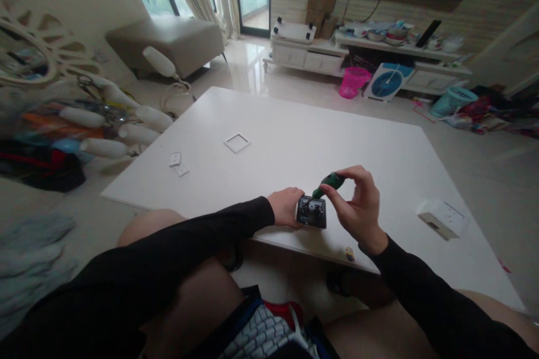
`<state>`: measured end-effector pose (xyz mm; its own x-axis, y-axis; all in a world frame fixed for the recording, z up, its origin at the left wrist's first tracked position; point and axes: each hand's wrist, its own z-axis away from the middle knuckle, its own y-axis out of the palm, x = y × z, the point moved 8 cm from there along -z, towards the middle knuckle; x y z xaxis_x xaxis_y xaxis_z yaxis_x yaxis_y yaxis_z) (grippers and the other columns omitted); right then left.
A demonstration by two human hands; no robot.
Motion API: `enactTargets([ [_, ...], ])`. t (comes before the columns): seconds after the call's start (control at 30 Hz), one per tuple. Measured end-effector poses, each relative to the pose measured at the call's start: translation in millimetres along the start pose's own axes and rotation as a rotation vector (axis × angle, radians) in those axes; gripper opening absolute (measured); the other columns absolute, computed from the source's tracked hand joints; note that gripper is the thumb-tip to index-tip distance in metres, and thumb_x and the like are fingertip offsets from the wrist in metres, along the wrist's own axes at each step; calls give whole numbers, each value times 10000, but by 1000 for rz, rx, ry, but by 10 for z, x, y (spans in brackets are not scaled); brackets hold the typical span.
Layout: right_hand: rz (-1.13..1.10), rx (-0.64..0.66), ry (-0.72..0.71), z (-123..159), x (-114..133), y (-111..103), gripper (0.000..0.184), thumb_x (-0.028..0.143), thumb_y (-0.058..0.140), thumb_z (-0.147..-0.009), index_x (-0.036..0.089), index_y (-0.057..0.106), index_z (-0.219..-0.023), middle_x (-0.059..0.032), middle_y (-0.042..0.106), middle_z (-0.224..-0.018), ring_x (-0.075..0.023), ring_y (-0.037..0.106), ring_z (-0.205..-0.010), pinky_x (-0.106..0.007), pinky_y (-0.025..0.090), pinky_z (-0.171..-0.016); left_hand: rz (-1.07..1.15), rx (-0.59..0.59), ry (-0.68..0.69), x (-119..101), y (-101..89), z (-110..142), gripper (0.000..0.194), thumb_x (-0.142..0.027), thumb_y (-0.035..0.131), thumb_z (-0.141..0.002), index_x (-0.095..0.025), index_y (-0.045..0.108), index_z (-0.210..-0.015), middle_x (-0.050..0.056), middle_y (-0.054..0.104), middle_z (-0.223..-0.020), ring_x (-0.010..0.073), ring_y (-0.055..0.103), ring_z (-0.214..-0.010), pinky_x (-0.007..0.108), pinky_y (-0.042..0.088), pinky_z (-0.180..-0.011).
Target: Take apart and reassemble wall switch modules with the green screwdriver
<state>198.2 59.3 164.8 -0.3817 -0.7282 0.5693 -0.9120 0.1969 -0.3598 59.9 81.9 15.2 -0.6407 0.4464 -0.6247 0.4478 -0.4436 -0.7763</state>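
Observation:
My left hand (287, 206) grips the left side of a small black square switch or socket module (311, 212) near the front edge of the white table. Between the fingers of my right hand (360, 202) is a green-handled screwdriver (332, 181), slanting down to the left. Its lower end meets the upper part of the module, though the tip is too small to make out. Dark fittings show on the module's upward face.
On the white table (286, 140) lie a white square frame (237, 143), small white plates (179, 164), a white socket box (443, 217) and a small yellow-blue item (350, 254). A lamp with white shades (138, 133) stands at the left. A bench (168, 39) is behind.

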Motion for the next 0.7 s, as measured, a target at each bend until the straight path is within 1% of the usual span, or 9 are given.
enactTargets([
  [0.13, -3, -195, 17, -152, -112, -455, 452, 235, 860, -841, 323, 669, -1241, -24, 665, -1070, -229, 694, -923, -434, 558, -826, -109, 23, -12, -15, -5, 2, 708, -462, 925, -676, -142, 603, -1220, 157, 699, -1207, 339, 676, -1115, 387, 528, -888],
  [0.2, 88, -202, 13, -241, -196, -655, 479, 297, 877, -821, 321, 689, -1261, -39, 682, -1084, -240, 704, -915, -441, 561, -812, -149, 33, -19, 10, -21, -10, 746, -462, 944, -657, -138, 596, -1232, 164, 692, -1232, 346, 666, -1137, 399, 532, -915],
  [0.3, 186, -236, 123, -289, -502, -933, 406, 364, 837, -849, 300, 727, -1235, -56, 676, -1045, -234, 684, -872, -419, 563, -772, -198, 31, -48, 104, -85, -36, 776, -492, 948, -657, -139, 589, -1247, 172, 687, -1250, 359, 655, -1152, 419, 533, -940],
  [0.37, 221, -313, 273, -231, -813, -1091, 338, 394, 811, -867, 297, 744, -1184, -65, 668, -1034, -227, 666, -838, -421, 563, -779, -219, 19, -79, 188, -136, -54, 810, -503, 943, -666, -131, 578, -1287, 180, 682, -1264, 367, 648, -1167, 433, 529, -970],
  [0.43, 94, -386, 490, -107, -1207, -1156, 266, 407, 807, -862, 298, 739, -1095, -41, 650, -974, -199, 651, -773, -411, 575, -761, -226, 6, -118, 281, -181, -77, 879, -511, 937, -682, -108, 552, -1361, 198, 669, -1306, 380, 635, -1206, 453, 521, -1016],
  [0.5, -134, -542, 728, 96, -1594, -1166, 237, 345, 865, -768, 255, 676, -880, -8, 640, -911, -162, 659, -739, -372, 589, -736, -209, 1, -155, 378, -237, -110, 1001, -510, 949, -677, -79, 496, -1460, 227, 628, -1400, 392, 602, -1289, 461, 498, -1084],
  [0.57, -284, -545, 918, 249, -1878, -1040, 314, 283, 882, -703, 242, 585, -796, 4, 650, -835, -158, 685, -729, -356, 604, -718, -177, 12, -192, 500, -350, -148, 1178, -509, 992, -616, -71, 422, -1548, 245, 559, -1512, 388, 546, -1391, 435, 459, -1156],
  [0.63, -301, -505, 981, 332, -2021, -950, 384, 269, 894, -640, 242, 528, -753, 9, 644, -769, -172, 699, -727, -357, 615, -697, -161, 18, -263, 694, -588, -156, 1291, -516, 1027, -539, -115, 397, -1592, 215, 517, -1583, 358, 507, -1454, 374, 422, -1198],
  [0.7, -267, -476, 987, 399, -2093, -913, 435, 273, 912, -562, 238, 511, -728, 21, 626, -724, -180, 692, -723, -348, 606, -673, -194, -57, -465, 1033, -1023, -55, 1056, -542, 953, -673, -241, 470, -1563, 101, 568, -1569, 274, 549, -1424, 293, 419, -1180],
])
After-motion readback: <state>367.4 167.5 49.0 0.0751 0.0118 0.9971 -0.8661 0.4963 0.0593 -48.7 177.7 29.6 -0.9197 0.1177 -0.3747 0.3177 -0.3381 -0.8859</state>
